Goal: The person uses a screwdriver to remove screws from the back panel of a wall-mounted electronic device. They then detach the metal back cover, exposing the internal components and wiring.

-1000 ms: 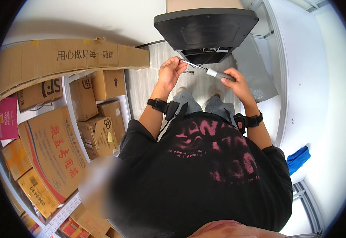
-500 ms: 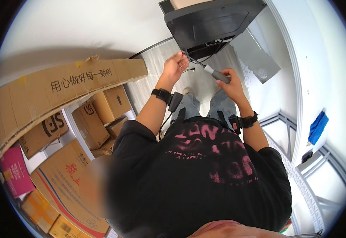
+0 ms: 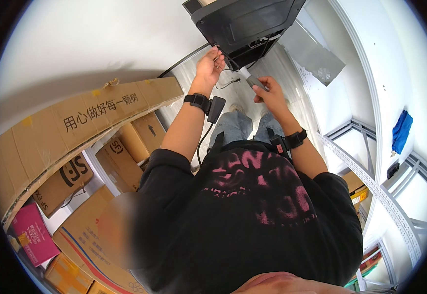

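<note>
A screwdriver [image 3: 253,82] with a grey handle and pale collar is gripped in my right hand [image 3: 273,98]. Its dark shaft slants up and left to the lower left corner of a black machine housing [image 3: 247,27]. At that same corner, my left hand [image 3: 209,68] is raised with thumb and fingers pinched together around the tip end of the shaft. What lies between those fingertips is too small to tell. Dark cables [image 3: 229,85] dangle beneath the housing, just right of my left hand.
On the left, a shelf holds several cardboard boxes [image 3: 120,164] and a magenta box [image 3: 34,232], below a long carton [image 3: 100,107]. A grey metal panel [image 3: 314,54] leans at the right of the machine. Metal racks [image 3: 355,132] and a blue cloth-like item [image 3: 401,132] are farther right.
The whole view has shifted a little, with the machine now higher in it. Both hands stay at the same corner, the right still holding the screwdriver, its handle now tilted more steeply.
</note>
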`<action>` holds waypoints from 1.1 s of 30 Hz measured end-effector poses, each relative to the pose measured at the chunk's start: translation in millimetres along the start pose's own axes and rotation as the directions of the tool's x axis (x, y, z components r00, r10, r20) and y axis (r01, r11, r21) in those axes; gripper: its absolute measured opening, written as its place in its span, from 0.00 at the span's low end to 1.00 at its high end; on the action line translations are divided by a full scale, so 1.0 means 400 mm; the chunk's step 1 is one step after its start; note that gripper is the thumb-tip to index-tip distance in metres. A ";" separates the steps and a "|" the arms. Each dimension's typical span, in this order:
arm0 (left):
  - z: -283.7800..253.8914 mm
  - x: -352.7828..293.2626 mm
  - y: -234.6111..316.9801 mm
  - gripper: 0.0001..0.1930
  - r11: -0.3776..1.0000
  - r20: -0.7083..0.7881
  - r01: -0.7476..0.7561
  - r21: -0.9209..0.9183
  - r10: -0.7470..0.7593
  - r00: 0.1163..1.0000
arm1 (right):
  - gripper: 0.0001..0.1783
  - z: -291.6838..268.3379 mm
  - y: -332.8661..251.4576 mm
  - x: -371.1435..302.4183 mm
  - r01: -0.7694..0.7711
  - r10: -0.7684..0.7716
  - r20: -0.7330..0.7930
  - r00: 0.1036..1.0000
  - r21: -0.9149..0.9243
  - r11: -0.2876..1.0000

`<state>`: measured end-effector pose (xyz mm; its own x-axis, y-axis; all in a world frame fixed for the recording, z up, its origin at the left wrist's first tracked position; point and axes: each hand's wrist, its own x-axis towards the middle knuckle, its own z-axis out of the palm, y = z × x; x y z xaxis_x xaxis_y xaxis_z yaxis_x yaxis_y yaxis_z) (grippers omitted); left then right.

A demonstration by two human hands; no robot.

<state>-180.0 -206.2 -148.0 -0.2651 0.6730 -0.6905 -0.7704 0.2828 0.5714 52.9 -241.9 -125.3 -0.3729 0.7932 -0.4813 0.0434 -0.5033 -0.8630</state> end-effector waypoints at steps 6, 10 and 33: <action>0.007 0.005 0.002 0.04 1.000 -0.001 0.012 -0.011 -0.012 1.000 | 0.18 0.015 -0.005 -0.010 -0.028 0.028 0.002 1.000 0.073 0.997; 0.021 0.003 0.006 0.05 1.000 -0.020 0.013 0.001 -0.013 1.000 | 0.18 0.019 -0.005 -0.010 -0.020 0.020 -0.001 1.000 0.077 0.997; 0.014 0.015 0.078 0.19 0.064 0.471 -0.630 0.774 0.607 0.640 | 0.22 0.072 0.019 0.002 0.069 -0.076 -0.147 0.986 -0.054 0.996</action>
<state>-202.6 -189.6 -131.7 -0.3643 0.9243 0.1137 0.5663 0.1230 0.8150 26.5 -255.0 -127.8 -0.2348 0.8710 -0.4315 0.0675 -0.4282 -0.9012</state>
